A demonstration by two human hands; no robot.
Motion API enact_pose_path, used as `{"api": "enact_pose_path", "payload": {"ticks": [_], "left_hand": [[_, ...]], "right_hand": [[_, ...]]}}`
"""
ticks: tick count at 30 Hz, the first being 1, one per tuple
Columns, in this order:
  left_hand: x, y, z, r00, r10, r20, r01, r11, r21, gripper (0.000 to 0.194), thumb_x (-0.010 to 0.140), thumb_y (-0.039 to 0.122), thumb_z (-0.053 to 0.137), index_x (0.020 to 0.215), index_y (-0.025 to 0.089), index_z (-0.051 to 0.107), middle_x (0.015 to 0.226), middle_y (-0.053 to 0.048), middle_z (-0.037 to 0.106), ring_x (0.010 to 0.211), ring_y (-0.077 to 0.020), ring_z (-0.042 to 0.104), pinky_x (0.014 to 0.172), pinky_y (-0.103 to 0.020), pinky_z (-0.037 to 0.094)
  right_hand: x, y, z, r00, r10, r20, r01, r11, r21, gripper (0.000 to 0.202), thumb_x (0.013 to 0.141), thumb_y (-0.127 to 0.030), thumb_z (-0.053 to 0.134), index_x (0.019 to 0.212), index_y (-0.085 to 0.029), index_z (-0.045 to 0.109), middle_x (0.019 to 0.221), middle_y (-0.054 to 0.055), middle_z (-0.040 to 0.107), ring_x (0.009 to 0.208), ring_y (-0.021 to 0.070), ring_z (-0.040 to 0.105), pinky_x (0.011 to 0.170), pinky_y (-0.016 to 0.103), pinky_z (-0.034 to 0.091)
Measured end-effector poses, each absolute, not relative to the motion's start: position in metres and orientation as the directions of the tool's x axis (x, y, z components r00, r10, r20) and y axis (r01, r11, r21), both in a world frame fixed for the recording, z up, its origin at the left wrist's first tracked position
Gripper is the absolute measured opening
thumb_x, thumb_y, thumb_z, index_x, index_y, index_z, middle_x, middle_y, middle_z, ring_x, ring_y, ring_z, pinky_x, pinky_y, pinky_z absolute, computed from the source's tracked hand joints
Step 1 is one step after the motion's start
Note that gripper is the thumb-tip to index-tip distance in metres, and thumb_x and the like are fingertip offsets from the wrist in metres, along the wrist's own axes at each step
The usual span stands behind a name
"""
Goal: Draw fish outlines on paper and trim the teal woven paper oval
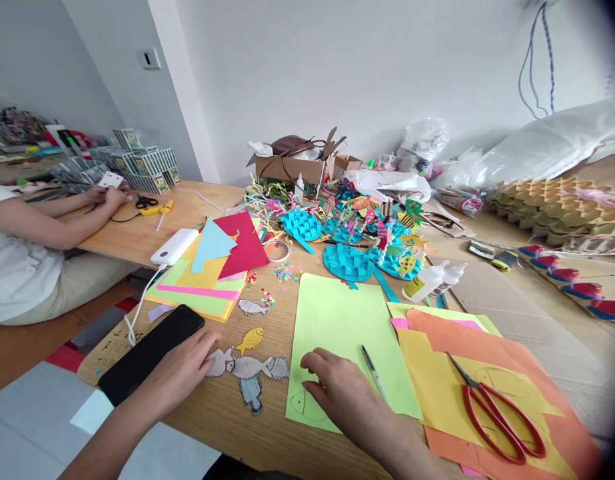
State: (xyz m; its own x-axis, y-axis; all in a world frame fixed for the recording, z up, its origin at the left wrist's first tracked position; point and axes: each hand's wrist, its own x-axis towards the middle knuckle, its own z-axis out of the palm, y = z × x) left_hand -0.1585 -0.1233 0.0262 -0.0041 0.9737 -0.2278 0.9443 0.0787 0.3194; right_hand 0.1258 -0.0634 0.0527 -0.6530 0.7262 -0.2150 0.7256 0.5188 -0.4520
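My left hand [187, 365] reaches over the table with fingers stretched out, their tips at the edge of a pale paper fish [218, 363]. Beside it lie a striped grey paper fish [248, 367], a yellow one [251, 340] and a blue-grey one [251, 393]. My right hand [340, 390] rests on a light green sheet [337, 307], fingers loosely bent and apart, nothing visible in them. Near its thumb a fish outline [304, 405] is drawn on the sheet. A pen [374, 373] lies just right of that hand.
Red-handled scissors [502, 413] lie on orange and yellow paper at right. A black phone [152, 353] is by my left forearm. Glue bottles [424, 280], blue paper crafts [347, 262] and a white power bank [174, 247] stand farther back. Another person's hands [110, 197] hold cards at left.
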Motion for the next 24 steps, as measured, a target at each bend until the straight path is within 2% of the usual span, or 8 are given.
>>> {"api": "enact_pose_path", "payload": {"ticks": [4, 9, 12, 17, 24], "left_hand": [[-0.160, -0.128, 0.027, 0.015, 0.973, -0.231, 0.936, 0.067, 0.344, 0.029, 0.078, 0.024, 0.046, 0.107, 0.022, 0.050, 0.114, -0.007, 0.053, 0.107, -0.0237, 0.050, 0.089, -0.034, 0.038], [-0.153, -0.125, 0.028, 0.044, 0.962, -0.268, 0.953, 0.040, 0.300, 0.016, 0.069, 0.018, 0.049, 0.085, 0.020, 0.050, 0.097, -0.005, 0.054, 0.095, -0.0229, 0.050, 0.081, -0.033, 0.039], [-0.149, -0.123, 0.028, 0.061, 0.962, -0.266, 0.952, 0.023, 0.304, 0.014, 0.067, 0.017, 0.049, 0.081, 0.020, 0.047, 0.093, -0.004, 0.053, 0.092, -0.0222, 0.049, 0.079, -0.032, 0.038], [-0.147, -0.126, 0.024, 0.041, 0.974, -0.224, 0.943, 0.037, 0.331, 0.018, 0.068, 0.015, 0.047, 0.084, 0.021, 0.044, 0.090, -0.004, 0.054, 0.090, -0.0224, 0.052, 0.078, -0.033, 0.038], [-0.148, -0.125, 0.019, 0.007, 0.970, -0.243, 0.917, 0.090, 0.388, 0.028, 0.070, 0.011, 0.044, 0.097, 0.021, 0.043, 0.097, -0.004, 0.060, 0.090, -0.0206, 0.059, 0.076, -0.030, 0.042]], "right_hand": [[0.121, -0.061, 0.046, -0.661, 0.715, -0.228, 0.724, 0.527, -0.446, 0.015, 0.082, -0.015, 0.052, 0.093, -0.018, 0.061, 0.094, 0.005, 0.066, 0.084, 0.0200, 0.064, 0.067, 0.025, 0.043], [0.117, -0.062, 0.044, -0.683, 0.687, -0.248, 0.712, 0.552, -0.434, 0.015, 0.082, -0.015, 0.051, 0.093, -0.019, 0.062, 0.093, 0.005, 0.066, 0.083, 0.0199, 0.064, 0.066, 0.025, 0.042], [0.110, -0.063, 0.046, -0.719, 0.660, -0.218, 0.673, 0.583, -0.454, 0.017, 0.082, -0.016, 0.051, 0.096, -0.019, 0.061, 0.095, 0.004, 0.065, 0.085, 0.0194, 0.063, 0.068, 0.025, 0.043], [0.087, -0.059, 0.044, -0.794, 0.593, -0.130, 0.584, 0.688, -0.430, 0.017, 0.083, -0.017, 0.051, 0.097, -0.018, 0.060, 0.097, 0.005, 0.063, 0.090, 0.0192, 0.060, 0.073, 0.025, 0.045], [0.056, -0.051, 0.032, -0.818, 0.561, -0.125, 0.560, 0.728, -0.397, 0.017, 0.083, -0.014, 0.049, 0.095, -0.015, 0.061, 0.101, 0.011, 0.060, 0.096, 0.0234, 0.055, 0.077, 0.033, 0.047]]}}
